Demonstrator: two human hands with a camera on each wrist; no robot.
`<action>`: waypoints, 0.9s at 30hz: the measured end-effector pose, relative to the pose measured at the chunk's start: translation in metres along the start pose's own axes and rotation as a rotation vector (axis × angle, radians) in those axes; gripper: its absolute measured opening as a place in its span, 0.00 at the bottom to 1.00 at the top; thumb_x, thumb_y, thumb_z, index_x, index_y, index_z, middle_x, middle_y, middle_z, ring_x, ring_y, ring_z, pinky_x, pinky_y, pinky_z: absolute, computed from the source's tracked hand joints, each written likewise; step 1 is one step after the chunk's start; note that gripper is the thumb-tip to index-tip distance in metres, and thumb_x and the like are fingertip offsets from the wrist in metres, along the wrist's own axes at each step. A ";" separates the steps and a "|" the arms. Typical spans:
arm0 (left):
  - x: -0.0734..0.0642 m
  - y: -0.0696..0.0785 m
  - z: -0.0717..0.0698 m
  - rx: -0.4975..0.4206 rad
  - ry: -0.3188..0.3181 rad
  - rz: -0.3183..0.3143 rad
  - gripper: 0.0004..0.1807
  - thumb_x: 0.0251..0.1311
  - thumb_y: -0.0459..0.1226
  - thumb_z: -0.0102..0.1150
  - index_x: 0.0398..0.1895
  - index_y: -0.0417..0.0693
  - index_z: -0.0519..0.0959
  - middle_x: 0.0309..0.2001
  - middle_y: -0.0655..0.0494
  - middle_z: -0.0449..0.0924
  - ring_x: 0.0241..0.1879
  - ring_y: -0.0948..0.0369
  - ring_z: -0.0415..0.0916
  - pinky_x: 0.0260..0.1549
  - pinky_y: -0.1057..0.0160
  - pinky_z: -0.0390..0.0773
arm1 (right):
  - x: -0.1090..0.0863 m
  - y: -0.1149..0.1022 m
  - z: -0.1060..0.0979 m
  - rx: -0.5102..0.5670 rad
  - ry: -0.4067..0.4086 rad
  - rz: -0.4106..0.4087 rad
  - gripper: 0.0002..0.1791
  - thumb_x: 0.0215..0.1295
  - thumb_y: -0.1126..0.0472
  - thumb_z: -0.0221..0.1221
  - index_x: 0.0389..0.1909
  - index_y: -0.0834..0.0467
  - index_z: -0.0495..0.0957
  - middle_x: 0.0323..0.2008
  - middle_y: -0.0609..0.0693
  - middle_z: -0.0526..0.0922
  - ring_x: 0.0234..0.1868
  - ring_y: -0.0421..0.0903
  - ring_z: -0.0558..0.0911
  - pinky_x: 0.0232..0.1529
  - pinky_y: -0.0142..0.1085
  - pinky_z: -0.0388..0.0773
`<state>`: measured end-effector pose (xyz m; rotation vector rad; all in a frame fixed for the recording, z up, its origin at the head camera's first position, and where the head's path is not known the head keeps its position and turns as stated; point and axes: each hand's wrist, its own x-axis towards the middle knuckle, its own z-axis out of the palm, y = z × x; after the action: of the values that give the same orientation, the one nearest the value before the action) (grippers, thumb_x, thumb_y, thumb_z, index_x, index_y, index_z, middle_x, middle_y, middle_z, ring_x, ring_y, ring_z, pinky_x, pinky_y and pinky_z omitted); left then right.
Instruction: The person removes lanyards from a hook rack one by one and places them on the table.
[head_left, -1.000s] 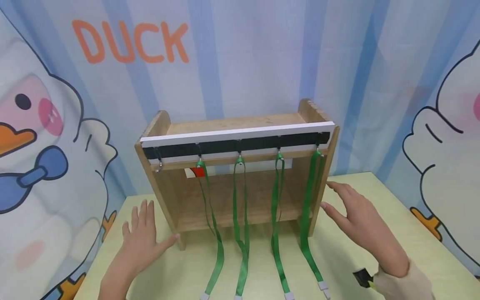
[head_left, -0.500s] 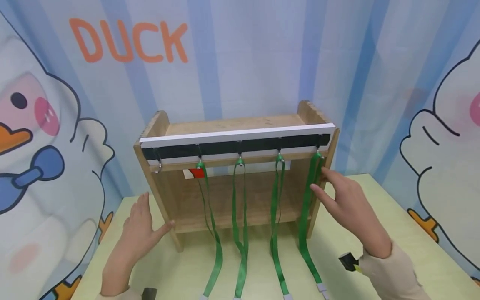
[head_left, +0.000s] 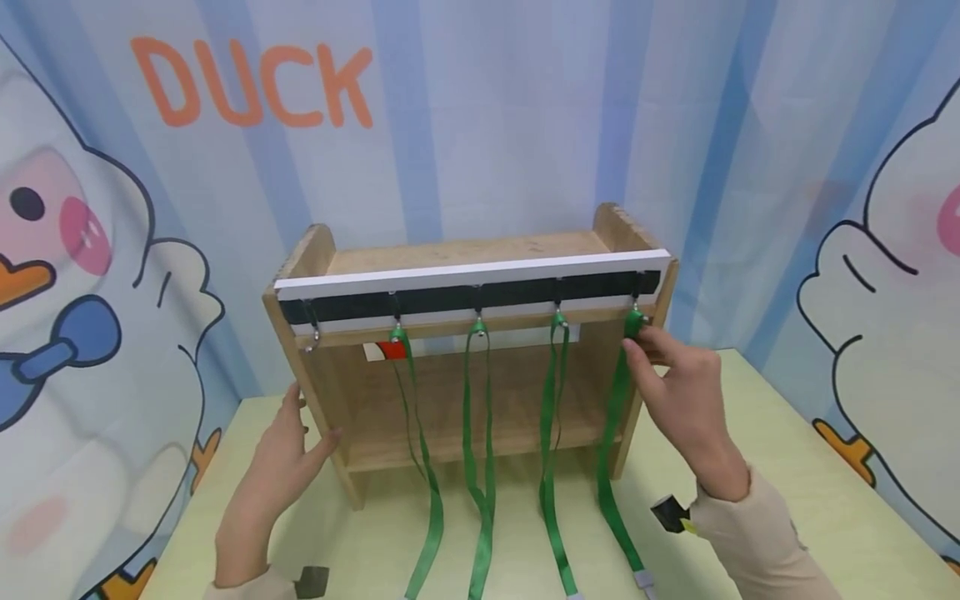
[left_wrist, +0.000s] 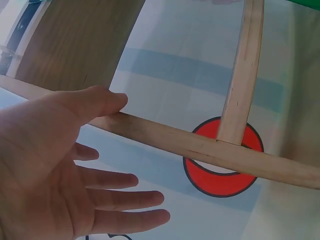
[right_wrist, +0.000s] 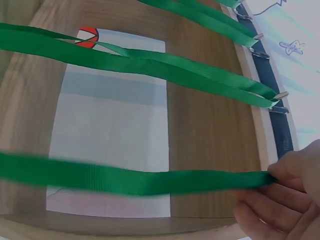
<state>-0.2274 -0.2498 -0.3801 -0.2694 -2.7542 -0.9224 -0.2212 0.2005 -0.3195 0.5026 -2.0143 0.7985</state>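
Observation:
A small wooden shelf [head_left: 453, 242] stands on the table, with a black strip [head_left: 517, 292] of hooks along its front. Green lanyards hang from all but the leftmost hook [head_left: 312, 337]. My right hand [head_left: 682, 400] pinches the rightmost lanyard [head_left: 615, 400] between thumb and fingers, just under its hook; the right wrist view shows its green band [right_wrist: 150, 183] running out from the fingertips. On the other side, my left hand [head_left: 277, 467] is at the shelf's left side panel. Its thumb [left_wrist: 107, 101] lies at the panel's front edge, while the other fingers extend straight along the outside.
The lanyards' lower ends, with white clips such as this clip [head_left: 643, 578], trail onto the pale table [head_left: 720, 433]. Behind the shelf hangs a blue striped curtain [head_left: 517, 125] with duck pictures at both sides. Small dark wrist devices, one black cube [head_left: 670, 513], hang by the sleeves.
My right hand has moved left and up from beside the shelf and taken hold of the rightmost lanyard. My left hand has moved up slightly against the left panel.

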 end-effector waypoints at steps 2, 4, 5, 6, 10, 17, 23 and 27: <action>0.000 0.000 0.002 -0.017 0.001 -0.002 0.48 0.72 0.41 0.57 0.78 0.29 0.36 0.71 0.22 0.55 0.58 0.29 0.71 0.49 0.37 0.78 | 0.000 -0.001 -0.002 0.005 0.033 -0.008 0.07 0.62 0.76 0.65 0.40 0.69 0.85 0.31 0.59 0.88 0.27 0.52 0.88 0.35 0.18 0.75; 0.000 -0.001 0.004 -0.031 0.002 -0.008 0.47 0.72 0.41 0.56 0.78 0.30 0.38 0.70 0.23 0.57 0.57 0.30 0.72 0.47 0.38 0.79 | 0.000 -0.003 -0.004 0.019 0.046 -0.013 0.08 0.62 0.77 0.64 0.41 0.70 0.85 0.31 0.59 0.88 0.26 0.53 0.87 0.37 0.14 0.71; 0.000 -0.001 0.005 -0.036 0.002 -0.011 0.47 0.72 0.41 0.56 0.78 0.30 0.38 0.70 0.23 0.58 0.57 0.31 0.73 0.46 0.38 0.80 | 0.001 -0.003 -0.004 0.025 0.049 -0.015 0.08 0.62 0.77 0.64 0.41 0.70 0.85 0.31 0.59 0.88 0.26 0.53 0.87 0.37 0.14 0.71; 0.000 -0.002 0.006 -0.040 0.000 -0.012 0.46 0.72 0.41 0.56 0.78 0.29 0.39 0.70 0.23 0.58 0.56 0.31 0.73 0.45 0.39 0.81 | 0.001 -0.004 -0.005 0.029 0.050 -0.016 0.08 0.62 0.77 0.64 0.41 0.71 0.85 0.31 0.59 0.88 0.26 0.52 0.87 0.37 0.14 0.72; 0.001 -0.004 0.011 -0.047 -0.007 0.003 0.42 0.72 0.38 0.55 0.76 0.27 0.42 0.68 0.24 0.61 0.55 0.33 0.74 0.45 0.41 0.81 | 0.001 -0.008 -0.007 0.033 0.049 -0.019 0.08 0.61 0.78 0.63 0.40 0.70 0.85 0.31 0.58 0.88 0.26 0.51 0.87 0.37 0.16 0.74; -0.001 -0.005 0.014 -0.048 0.015 0.033 0.39 0.70 0.35 0.56 0.75 0.27 0.48 0.65 0.25 0.65 0.53 0.35 0.77 0.41 0.44 0.83 | -0.011 -0.019 -0.008 0.070 0.037 -0.036 0.10 0.59 0.79 0.63 0.40 0.68 0.86 0.31 0.56 0.89 0.26 0.50 0.87 0.37 0.17 0.76; -0.002 -0.004 0.013 -0.050 0.037 0.053 0.38 0.69 0.34 0.58 0.74 0.28 0.51 0.63 0.26 0.68 0.50 0.36 0.78 0.39 0.45 0.84 | -0.024 -0.025 -0.008 0.118 -0.006 0.031 0.10 0.60 0.79 0.62 0.39 0.67 0.86 0.34 0.55 0.89 0.29 0.46 0.87 0.38 0.19 0.77; 0.000 -0.003 0.013 -0.050 0.051 0.061 0.37 0.68 0.34 0.58 0.74 0.30 0.54 0.62 0.28 0.70 0.49 0.37 0.79 0.36 0.46 0.84 | -0.036 -0.027 -0.008 0.211 -0.049 0.178 0.07 0.64 0.76 0.62 0.39 0.65 0.86 0.36 0.54 0.89 0.34 0.38 0.86 0.41 0.21 0.78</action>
<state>-0.2304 -0.2442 -0.3922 -0.3318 -2.6638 -0.9690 -0.1807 0.1884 -0.3372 0.4692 -2.0513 1.1253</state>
